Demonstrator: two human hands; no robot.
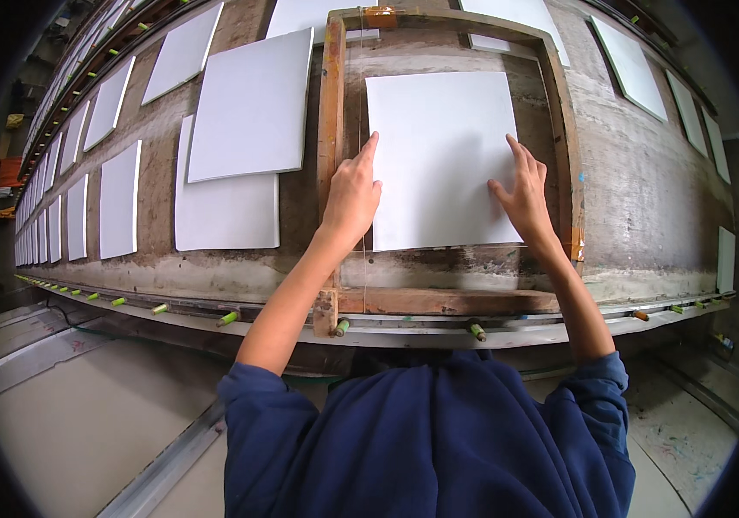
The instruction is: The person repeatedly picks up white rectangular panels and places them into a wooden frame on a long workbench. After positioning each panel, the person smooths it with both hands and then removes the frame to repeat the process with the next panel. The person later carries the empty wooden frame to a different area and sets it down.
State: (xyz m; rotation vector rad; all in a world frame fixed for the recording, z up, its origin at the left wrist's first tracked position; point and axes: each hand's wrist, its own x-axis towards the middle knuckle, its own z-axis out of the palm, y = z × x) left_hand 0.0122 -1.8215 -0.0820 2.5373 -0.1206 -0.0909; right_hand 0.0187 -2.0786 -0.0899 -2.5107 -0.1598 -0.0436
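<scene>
A white rectangular sheet (443, 164) lies flat on the long worn table, inside a wooden frame (570, 164). My left hand (354, 192) is at the sheet's left edge, index finger stretched along it and the other fingers partly curled. At the right edge my right hand (525, 190) has its fingers and thumb spread, the fingertips at the border and the thumb over the surface. Neither hand grips anything. A thin string (361, 95) runs down the frame's left side. Shadow from my right hand falls across the sheet.
Left of the frame, a stack of white sheets (253, 108) lies with its top one offset. More white sheets (119, 203) line the table to the left, others (630, 69) to the right. Green-tipped pegs (229, 318) stick out along the table's near rail (413, 328).
</scene>
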